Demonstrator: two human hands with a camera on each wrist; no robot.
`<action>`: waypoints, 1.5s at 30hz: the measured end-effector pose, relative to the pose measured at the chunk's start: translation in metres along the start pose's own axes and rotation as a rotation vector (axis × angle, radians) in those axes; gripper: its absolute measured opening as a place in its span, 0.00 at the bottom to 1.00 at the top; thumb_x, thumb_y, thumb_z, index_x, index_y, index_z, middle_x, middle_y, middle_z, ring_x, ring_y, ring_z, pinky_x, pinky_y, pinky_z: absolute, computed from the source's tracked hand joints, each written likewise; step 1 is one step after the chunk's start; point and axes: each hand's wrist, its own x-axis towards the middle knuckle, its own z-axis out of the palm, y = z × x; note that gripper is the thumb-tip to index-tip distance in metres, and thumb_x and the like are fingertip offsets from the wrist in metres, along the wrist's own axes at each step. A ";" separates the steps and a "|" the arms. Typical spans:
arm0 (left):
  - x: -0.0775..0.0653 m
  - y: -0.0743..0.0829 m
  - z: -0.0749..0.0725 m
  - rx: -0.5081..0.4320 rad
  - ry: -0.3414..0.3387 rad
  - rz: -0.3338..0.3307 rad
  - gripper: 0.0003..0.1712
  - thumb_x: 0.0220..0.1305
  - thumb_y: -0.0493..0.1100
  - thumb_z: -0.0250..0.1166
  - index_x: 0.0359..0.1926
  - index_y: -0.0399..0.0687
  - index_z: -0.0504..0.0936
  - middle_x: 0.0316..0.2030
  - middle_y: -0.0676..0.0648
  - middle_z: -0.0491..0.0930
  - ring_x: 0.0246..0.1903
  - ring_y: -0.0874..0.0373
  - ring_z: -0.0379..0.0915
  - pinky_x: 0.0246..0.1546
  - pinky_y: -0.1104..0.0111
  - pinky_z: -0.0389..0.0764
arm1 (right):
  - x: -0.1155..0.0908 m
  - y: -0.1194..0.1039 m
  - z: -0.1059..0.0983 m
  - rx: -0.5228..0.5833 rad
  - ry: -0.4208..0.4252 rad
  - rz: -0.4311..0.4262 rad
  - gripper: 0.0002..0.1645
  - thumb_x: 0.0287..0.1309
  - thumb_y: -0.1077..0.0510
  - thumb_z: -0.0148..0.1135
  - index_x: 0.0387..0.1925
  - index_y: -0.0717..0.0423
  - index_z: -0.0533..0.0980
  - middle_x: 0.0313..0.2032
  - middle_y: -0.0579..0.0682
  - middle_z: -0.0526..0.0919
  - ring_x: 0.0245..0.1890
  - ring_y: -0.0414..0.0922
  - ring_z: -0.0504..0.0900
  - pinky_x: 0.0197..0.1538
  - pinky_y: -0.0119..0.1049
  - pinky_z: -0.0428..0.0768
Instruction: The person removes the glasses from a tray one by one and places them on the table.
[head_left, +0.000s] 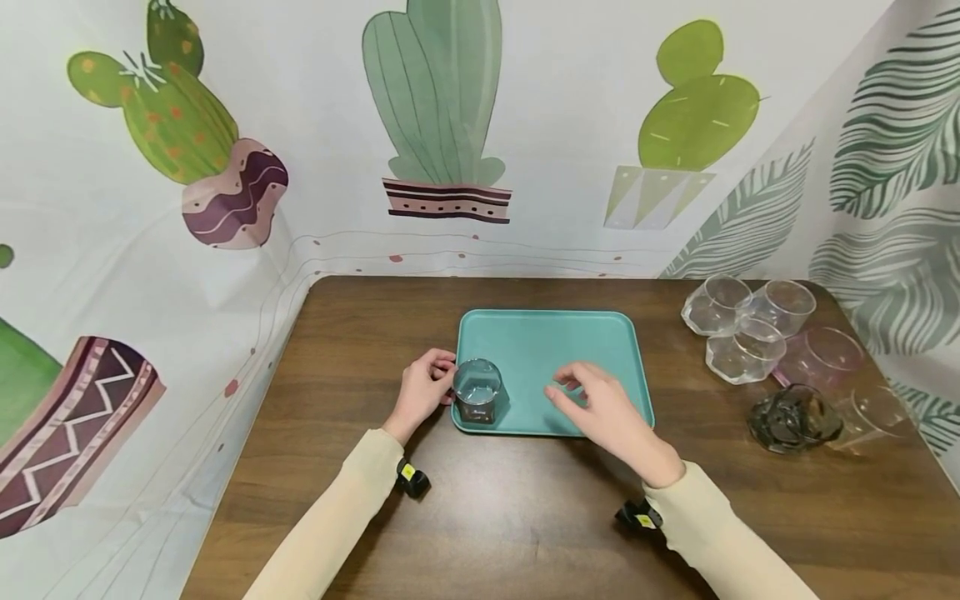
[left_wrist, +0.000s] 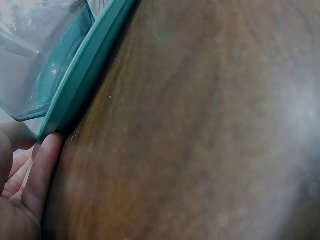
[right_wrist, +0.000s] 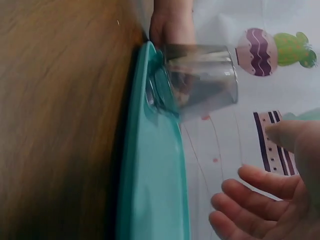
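Note:
A teal rectangular tray point(head_left: 558, 354) lies on the wooden table. A smoky grey glass tumbler point(head_left: 477, 392) stands upright in its front left corner. At the tray's left edge, beside the tumbler, my left hand point(head_left: 425, 387) pinches the rim; in the left wrist view the thumb point(left_wrist: 17, 137) is on the inner side and a finger point(left_wrist: 44, 165) on the outer side. My right hand point(head_left: 600, 408) hovers over the right half of the tray, its fingers loosely bent and holding nothing. The right wrist view shows those fingers point(right_wrist: 250, 200) spread apart in the air.
Several glasses stand at the table's right: clear faceted tumblers point(head_left: 742, 354) at the back, a pink glass point(head_left: 821, 354), a dark smoky glass point(head_left: 787, 421) and a clear glass point(head_left: 873, 417) nearer. A cactus-print cloth point(head_left: 562, 125) hangs behind the table point(head_left: 510, 517).

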 end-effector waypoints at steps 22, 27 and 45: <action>-0.001 0.000 0.000 0.017 0.000 0.005 0.12 0.69 0.32 0.67 0.52 0.39 0.84 0.40 0.41 0.84 0.29 0.58 0.81 0.23 0.64 0.90 | 0.023 -0.027 0.066 0.078 -0.124 -0.009 0.53 0.57 0.38 0.77 0.75 0.57 0.64 0.66 0.57 0.75 0.64 0.53 0.76 0.66 0.53 0.80; -0.001 0.001 0.000 0.022 0.002 0.005 0.12 0.69 0.32 0.67 0.52 0.39 0.84 0.40 0.41 0.84 0.29 0.58 0.81 0.23 0.64 0.89 | 0.026 -0.032 0.075 0.106 -0.093 -0.028 0.53 0.57 0.41 0.78 0.74 0.58 0.64 0.65 0.58 0.74 0.62 0.53 0.77 0.64 0.52 0.81; 0.000 0.000 0.000 0.040 0.012 0.023 0.11 0.68 0.34 0.67 0.51 0.40 0.84 0.38 0.43 0.85 0.28 0.59 0.81 0.21 0.65 0.89 | 0.030 -0.027 0.082 0.125 -0.027 -0.022 0.47 0.55 0.42 0.80 0.69 0.54 0.69 0.60 0.58 0.78 0.57 0.53 0.80 0.58 0.53 0.84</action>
